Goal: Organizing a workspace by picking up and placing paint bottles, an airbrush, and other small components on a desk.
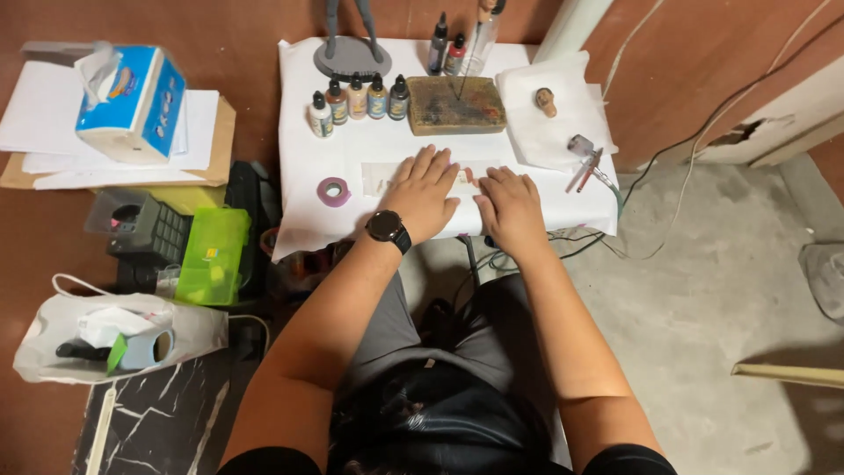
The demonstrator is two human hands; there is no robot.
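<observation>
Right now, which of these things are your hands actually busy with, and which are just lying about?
In use:
left hand and right hand, both flat on the pale strip
white sheet under it

Lying about:
purple tape roll
paint bottles
tissue box
green case
plastic bag

Black wristwatch (387, 227), bare forearms, apparently grey trousers (492, 330)

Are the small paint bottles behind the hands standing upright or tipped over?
Upright. The five paint bottles stand in a row on the white sheet, caps pointing up, beyond the left hand and right hand.
</observation>
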